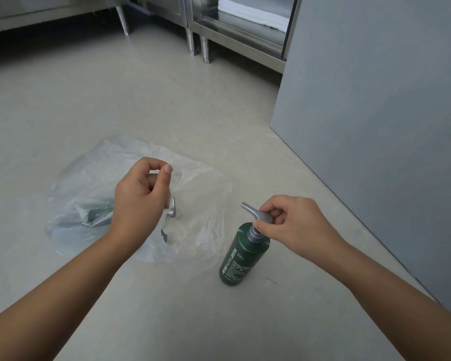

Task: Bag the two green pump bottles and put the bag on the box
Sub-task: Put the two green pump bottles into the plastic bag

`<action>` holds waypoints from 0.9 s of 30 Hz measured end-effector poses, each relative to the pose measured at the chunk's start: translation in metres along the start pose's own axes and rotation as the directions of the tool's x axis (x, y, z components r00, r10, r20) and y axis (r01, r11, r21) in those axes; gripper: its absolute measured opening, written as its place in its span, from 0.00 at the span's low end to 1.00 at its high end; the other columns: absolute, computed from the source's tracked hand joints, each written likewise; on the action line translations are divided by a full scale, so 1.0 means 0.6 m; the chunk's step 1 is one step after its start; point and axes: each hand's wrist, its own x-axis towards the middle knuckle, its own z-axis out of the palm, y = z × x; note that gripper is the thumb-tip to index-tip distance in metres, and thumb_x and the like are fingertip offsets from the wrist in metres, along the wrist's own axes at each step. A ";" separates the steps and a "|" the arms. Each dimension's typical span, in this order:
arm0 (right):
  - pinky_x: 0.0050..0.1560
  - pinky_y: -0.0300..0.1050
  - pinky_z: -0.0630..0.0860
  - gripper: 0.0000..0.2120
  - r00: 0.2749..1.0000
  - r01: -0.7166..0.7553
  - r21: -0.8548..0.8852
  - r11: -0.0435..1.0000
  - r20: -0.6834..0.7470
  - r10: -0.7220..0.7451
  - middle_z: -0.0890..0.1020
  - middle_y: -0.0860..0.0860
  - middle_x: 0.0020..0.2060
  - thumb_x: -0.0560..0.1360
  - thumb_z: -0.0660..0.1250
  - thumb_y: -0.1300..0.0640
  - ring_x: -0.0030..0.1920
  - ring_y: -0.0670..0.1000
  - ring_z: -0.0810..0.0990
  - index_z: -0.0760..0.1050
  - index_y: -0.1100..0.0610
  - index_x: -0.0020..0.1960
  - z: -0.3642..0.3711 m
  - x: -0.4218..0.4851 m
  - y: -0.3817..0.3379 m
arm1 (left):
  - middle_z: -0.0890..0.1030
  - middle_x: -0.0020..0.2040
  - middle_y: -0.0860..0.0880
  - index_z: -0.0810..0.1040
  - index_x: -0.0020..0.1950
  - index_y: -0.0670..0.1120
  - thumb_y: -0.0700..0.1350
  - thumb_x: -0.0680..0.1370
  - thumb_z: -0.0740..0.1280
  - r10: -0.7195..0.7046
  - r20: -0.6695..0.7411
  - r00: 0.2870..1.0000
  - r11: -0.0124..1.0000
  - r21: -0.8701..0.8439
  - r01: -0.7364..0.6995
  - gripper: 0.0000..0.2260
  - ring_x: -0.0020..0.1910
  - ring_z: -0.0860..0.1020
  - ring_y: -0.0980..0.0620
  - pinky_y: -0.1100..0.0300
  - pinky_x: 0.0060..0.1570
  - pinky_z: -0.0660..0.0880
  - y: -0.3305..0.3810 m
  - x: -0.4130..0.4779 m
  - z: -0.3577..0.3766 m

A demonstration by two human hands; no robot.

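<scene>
Left hand (138,196) pinches one bag (201,188) holding one bottle (98,214); right hand (297,225) grips a second bottle (241,259).

Bag (89,183) left of bottle (238,259)

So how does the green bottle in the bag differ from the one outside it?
The dark green pump bottle outside stands upright, its pump gripped by the right hand; the green bottle inside the clear plastic bag lies down. The outside bottle's white lettering is sharp; the bagged one looks hazy. Both have grey pumps.
</scene>
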 end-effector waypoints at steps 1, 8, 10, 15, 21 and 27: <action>0.31 0.36 0.71 0.02 1.000 -0.006 0.004 1.000 -0.001 0.006 0.83 0.52 0.32 0.67 0.72 0.60 0.27 0.43 0.72 0.79 0.55 0.38 0.000 -0.001 -0.001 | 0.74 0.20 0.55 0.71 0.39 0.52 0.44 0.78 0.61 0.000 -0.004 1.000 1.000 0.001 0.000 0.08 0.18 0.68 0.58 0.70 0.21 0.64 0.001 0.001 -0.001; 0.25 0.31 0.66 0.03 0.991 0.060 0.053 0.997 -0.124 -0.053 0.79 0.52 0.27 0.66 0.74 0.59 0.23 0.42 0.68 0.80 0.56 0.36 -0.033 -0.009 -0.028 | 0.74 0.20 0.55 0.71 0.39 0.52 0.44 0.78 0.61 -0.009 -0.026 1.000 1.000 -0.005 0.009 0.08 0.18 0.67 0.58 0.59 0.25 0.63 0.005 0.004 -0.009; 0.25 0.32 0.69 0.03 0.980 0.080 0.103 0.991 -0.191 -0.059 0.81 0.52 0.28 0.66 0.74 0.58 0.25 0.42 0.73 0.80 0.55 0.35 -0.052 -0.010 -0.039 | 0.74 0.20 0.55 0.71 0.39 0.52 0.44 0.78 0.61 -0.010 -0.029 1.000 1.000 -0.004 0.010 0.08 0.18 0.67 0.58 0.59 0.26 0.64 0.005 0.004 -0.012; 0.41 0.48 0.80 0.04 0.954 0.136 0.204 0.969 -0.292 -0.072 0.83 0.51 0.30 0.66 0.73 0.58 0.32 0.50 0.82 0.79 0.53 0.33 -0.067 -0.007 -0.067 | 0.74 0.20 0.54 0.71 0.39 0.51 0.45 0.78 0.61 -0.015 -0.040 0.999 1.000 0.006 0.015 0.08 0.19 0.68 0.58 0.59 0.26 0.65 0.007 0.005 -0.016; 0.42 0.50 0.82 0.05 0.917 0.195 0.325 0.926 -0.394 -0.055 0.83 0.48 0.27 0.67 0.72 0.59 0.31 0.50 0.82 0.79 0.52 0.34 -0.063 0.002 -0.081 | 0.74 0.20 0.55 0.71 0.39 0.52 0.44 0.78 0.61 -0.007 -0.064 0.998 1.000 0.004 0.007 0.08 0.18 0.66 0.58 0.58 0.26 0.64 0.015 0.006 -0.032; 0.35 0.37 0.80 0.06 0.931 0.150 0.476 0.867 -0.363 0.037 0.81 0.48 0.24 0.69 0.71 0.62 0.28 0.44 0.80 0.77 0.54 0.34 -0.022 0.024 -0.076 | 0.73 0.20 0.54 0.71 0.39 0.52 0.45 0.78 0.60 -0.014 -0.085 0.996 1.000 -0.002 0.014 0.08 0.18 0.67 0.58 0.59 0.26 0.63 0.021 0.004 -0.047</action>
